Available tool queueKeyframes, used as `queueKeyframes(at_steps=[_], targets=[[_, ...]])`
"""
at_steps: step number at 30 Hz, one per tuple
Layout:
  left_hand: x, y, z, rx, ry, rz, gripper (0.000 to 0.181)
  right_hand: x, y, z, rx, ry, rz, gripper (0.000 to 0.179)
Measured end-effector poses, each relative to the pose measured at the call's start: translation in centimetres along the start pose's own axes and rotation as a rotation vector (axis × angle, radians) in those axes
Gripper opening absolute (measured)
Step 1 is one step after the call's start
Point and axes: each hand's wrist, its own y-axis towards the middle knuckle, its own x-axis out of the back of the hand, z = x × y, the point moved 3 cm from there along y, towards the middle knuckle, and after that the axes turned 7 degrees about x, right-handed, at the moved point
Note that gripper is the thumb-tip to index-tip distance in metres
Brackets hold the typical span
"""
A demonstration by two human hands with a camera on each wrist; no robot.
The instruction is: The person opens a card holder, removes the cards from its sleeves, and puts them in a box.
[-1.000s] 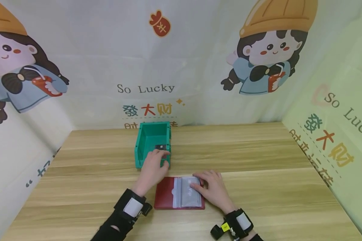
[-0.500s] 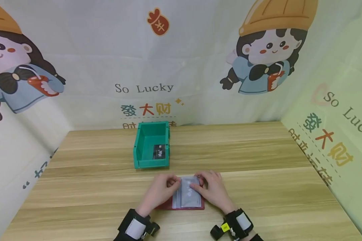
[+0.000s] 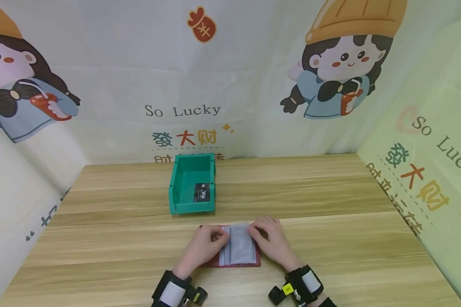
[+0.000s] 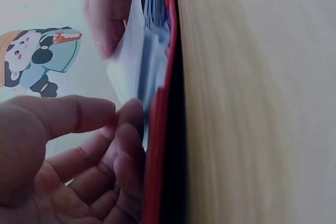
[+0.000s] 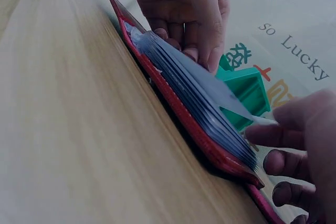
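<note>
A red card holder (image 3: 258,258) lies spread on the table, its stack of clear card sleeves (image 5: 184,90) on the right half. The top sleeve page (image 3: 243,246) is lifted off the stack, as the right wrist view shows. My left hand (image 3: 204,248) pinches this page near its inner left edge, thumb and forefinger together. At the page's outer upper corner, my right hand (image 3: 273,241) holds it between thumb and forefinger, other fingers loosely bent. Beyond the hands, a black card (image 3: 202,193) marked "Vip" lies in a green bin (image 3: 192,209).
The bin stands behind the card holder, its low front facing me. Wood-grain table (image 3: 311,192) surrounds both. A printed cloth backdrop (image 3: 249,106) with cartoon figures encloses the back and sides. Each wrist carries a strapped camera (image 3: 277,295).
My left hand has come back from the green bin to the card holder, leaving the black card there. The "Vip" lettering seen through the top sleeve no longer shows; my right fingertips have shifted outward.
</note>
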Motion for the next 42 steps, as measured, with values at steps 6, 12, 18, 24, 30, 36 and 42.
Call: queueKeyframes(at_steps=[6,12,18,24,30,36,42], targets=[[-0.6,-0.2,0.0,0.047,-0.024,-0.018,0.015,0.2,-0.2,-0.1,0.131,0.126,-0.01,0.017],[-1.1,-0.4,-0.2,0.061,-0.001,-0.035,0.034,0.3,-0.3,0.0,0.225,0.207,-0.006,0.022],[-1.8,-0.8,-0.8,0.101,0.124,-0.059,0.05,-0.1,-0.3,0.1,0.204,0.268,0.057,0.025],[-2.3,-0.7,-1.0,0.098,0.147,-0.085,0.05,-0.1,-0.4,0.2,0.192,0.301,0.076,0.029],[-1.8,-0.3,-0.5,0.073,0.024,-0.02,0.037,-0.1,-0.4,0.1,0.166,0.295,0.102,0.032],[-0.6,0.1,0.3,0.044,-0.087,0.041,0.022,0.1,-0.2,0.1,0.092,0.184,0.054,0.023],[1.3,0.2,0.9,0.023,-0.07,0.04,0.023,0.0,-0.1,0.1,0.019,-0.008,0.027,0.024]])
